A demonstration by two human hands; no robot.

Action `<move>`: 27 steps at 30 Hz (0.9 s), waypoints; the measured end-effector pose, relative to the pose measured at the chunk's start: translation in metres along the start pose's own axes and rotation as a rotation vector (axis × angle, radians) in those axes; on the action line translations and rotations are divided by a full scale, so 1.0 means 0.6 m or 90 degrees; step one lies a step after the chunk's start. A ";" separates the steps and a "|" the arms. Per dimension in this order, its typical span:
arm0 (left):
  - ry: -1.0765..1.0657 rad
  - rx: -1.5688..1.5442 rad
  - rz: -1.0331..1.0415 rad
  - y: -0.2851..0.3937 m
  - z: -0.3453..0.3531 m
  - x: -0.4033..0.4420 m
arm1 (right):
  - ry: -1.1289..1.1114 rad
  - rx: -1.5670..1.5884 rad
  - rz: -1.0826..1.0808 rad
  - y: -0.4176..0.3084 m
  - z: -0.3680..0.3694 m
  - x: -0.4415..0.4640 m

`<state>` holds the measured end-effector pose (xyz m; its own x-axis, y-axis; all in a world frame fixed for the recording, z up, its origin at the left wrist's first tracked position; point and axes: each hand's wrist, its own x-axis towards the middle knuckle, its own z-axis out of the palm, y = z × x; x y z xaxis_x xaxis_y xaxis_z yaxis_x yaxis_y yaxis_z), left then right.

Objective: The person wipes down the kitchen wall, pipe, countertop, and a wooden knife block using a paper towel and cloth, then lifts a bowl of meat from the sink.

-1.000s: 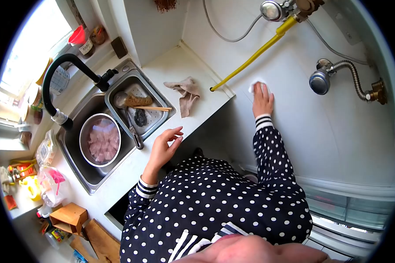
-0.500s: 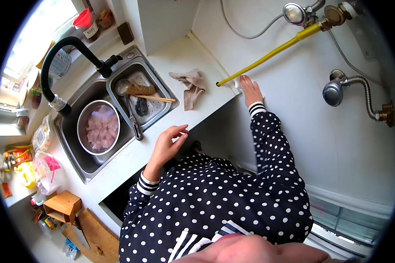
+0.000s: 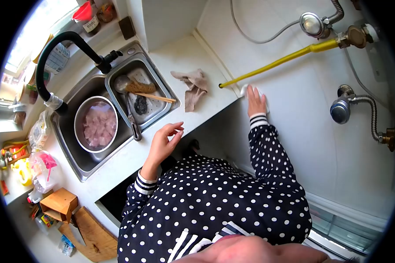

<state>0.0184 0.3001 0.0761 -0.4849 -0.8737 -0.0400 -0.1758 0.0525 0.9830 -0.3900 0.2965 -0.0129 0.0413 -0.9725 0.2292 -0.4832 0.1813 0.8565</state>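
Right hand [image 3: 256, 101] has shifted, near counter [image 3: 175, 56] and yellow hose [image 3: 324, 45].

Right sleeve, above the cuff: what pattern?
Right sleeve: white dots on black, seen best in the head view.

A smooth, softly glossy wall [image 3: 311, 136] backs a soft-looking wipe [image 3: 244, 90] — paper or cloth, unclear — while a matt, rumpled fabric rag [image 3: 195, 87] contrasts with a satin metal sink [image 3: 87, 164], plastic-looking hose [image 3: 278, 65] and grained wooden board [image 3: 96, 239].

White-dotted black top [image 3: 215, 197], long-sleeved, with black-and-white striped cuffs [image 3: 145, 183] and a striped collar [image 3: 186, 244]
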 end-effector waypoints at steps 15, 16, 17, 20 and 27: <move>0.022 -0.022 0.012 -0.007 -0.012 0.012 | -0.005 -0.019 0.007 0.003 -0.003 -0.023; 0.025 -0.020 0.007 -0.016 -0.010 0.013 | -0.001 -0.013 0.011 0.011 0.001 -0.022; 0.026 -0.018 -0.002 -0.020 -0.008 0.012 | -0.001 -0.005 0.012 0.023 -0.009 -0.019; 0.000 -0.021 -0.005 -0.014 0.001 0.019 | -0.011 -0.001 0.039 0.045 -0.051 0.049; -0.058 0.008 -0.011 -0.005 0.013 0.015 | -0.200 0.090 -0.268 0.046 0.005 -0.030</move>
<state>0.0080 0.2956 0.0716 -0.5572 -0.8271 -0.0738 -0.1950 0.0440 0.9798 -0.4067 0.3184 0.0053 0.0042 -0.9577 -0.2876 -0.5948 -0.2336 0.7692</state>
